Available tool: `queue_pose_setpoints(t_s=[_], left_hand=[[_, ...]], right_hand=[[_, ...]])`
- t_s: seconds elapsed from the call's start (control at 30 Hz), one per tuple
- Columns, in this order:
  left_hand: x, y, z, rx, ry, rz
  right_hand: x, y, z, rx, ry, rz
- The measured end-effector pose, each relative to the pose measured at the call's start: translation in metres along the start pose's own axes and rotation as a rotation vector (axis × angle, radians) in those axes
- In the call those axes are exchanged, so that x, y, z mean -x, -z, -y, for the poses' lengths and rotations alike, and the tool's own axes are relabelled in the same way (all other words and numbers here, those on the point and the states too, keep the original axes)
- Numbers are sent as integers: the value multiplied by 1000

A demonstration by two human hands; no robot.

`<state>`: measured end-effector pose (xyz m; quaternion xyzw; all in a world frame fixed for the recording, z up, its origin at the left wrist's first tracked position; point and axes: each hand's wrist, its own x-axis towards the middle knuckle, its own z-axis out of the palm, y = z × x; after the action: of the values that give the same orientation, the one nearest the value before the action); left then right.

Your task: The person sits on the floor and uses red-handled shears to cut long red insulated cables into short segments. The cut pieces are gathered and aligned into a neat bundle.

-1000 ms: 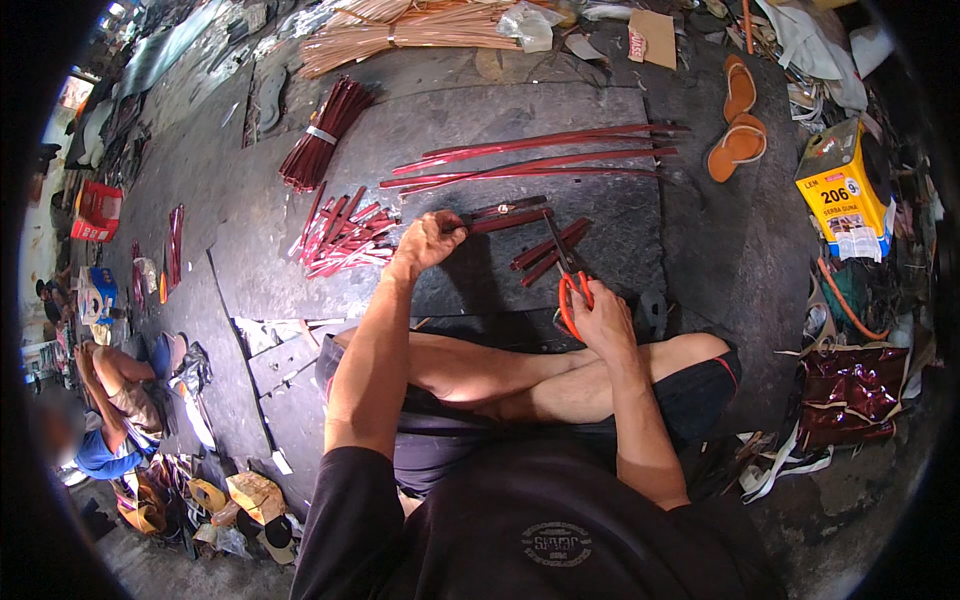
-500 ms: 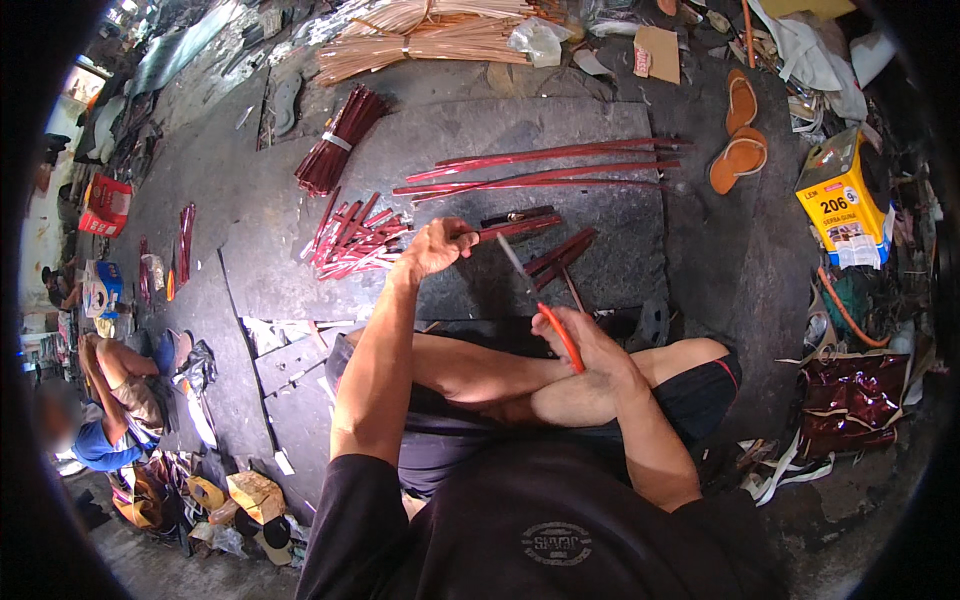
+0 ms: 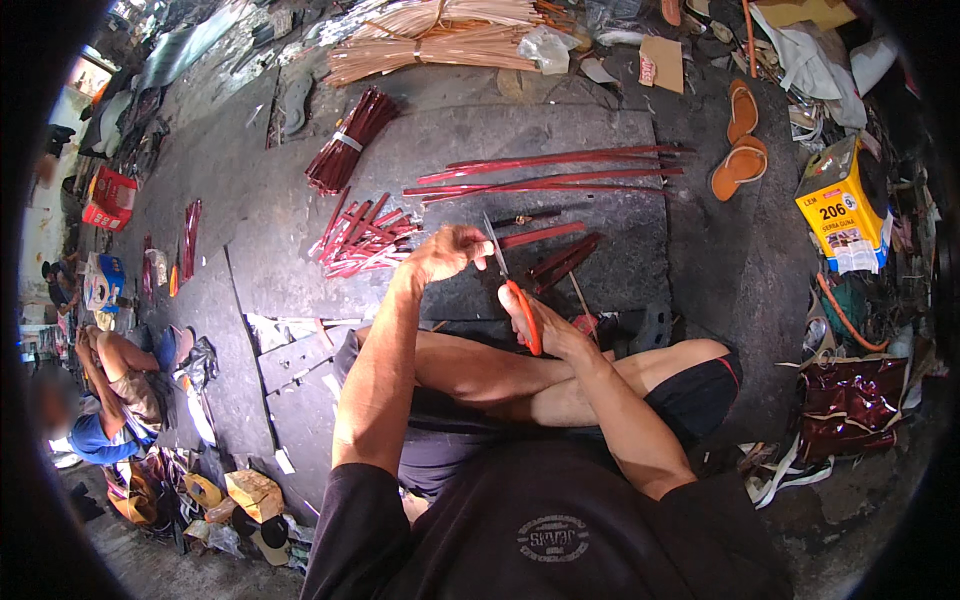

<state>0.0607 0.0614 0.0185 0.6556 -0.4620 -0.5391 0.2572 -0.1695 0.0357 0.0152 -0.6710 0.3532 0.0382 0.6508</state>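
My left hand (image 3: 447, 254) pinches one end of a dark red strip (image 3: 543, 235), which stretches away to the right. My right hand (image 3: 545, 330) grips orange-handled scissors (image 3: 524, 310). Their blades point up and lie close to my left fingertips, across the strip near its held end; whether they touch it I cannot tell. Left of my left hand lies a loose pile of short red strips (image 3: 365, 240). A small bunch of dark red strips (image 3: 563, 262) rests just beyond the scissors, to the right.
Several long red strips (image 3: 550, 170) lie farther off on the dark floor board (image 3: 540, 125). A tied red bundle (image 3: 350, 142) sits at far left, pale bundles (image 3: 430, 55) behind. Orange sandals (image 3: 740, 165) and a yellow box (image 3: 845, 205) are rightward. Another person (image 3: 110, 410) sits at left.
My right hand has brought the scissors left and up, so the blades now meet the strip's line beside my left fingers. My left hand has shifted slightly right, still pinching the strip.
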Motion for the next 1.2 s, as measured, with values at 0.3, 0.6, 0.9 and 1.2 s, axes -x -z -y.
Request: queue_pose_setpoints(t_s=[0.3,0.6,0.9,1.2], left_hand=[[-3,0,22,-68,33,69],[25,-17,-10,717,-47,5],[-11,-141,-82,195,-275,-429],[-49,-163,-25,-900,-75,-290]], right_hand=[[1,-13,-15,-155,-219,-46],[29,2,26,-373,49,-363],[124,121,19,-114,163,-726],[281,249,-236,524,-409,-1229]])
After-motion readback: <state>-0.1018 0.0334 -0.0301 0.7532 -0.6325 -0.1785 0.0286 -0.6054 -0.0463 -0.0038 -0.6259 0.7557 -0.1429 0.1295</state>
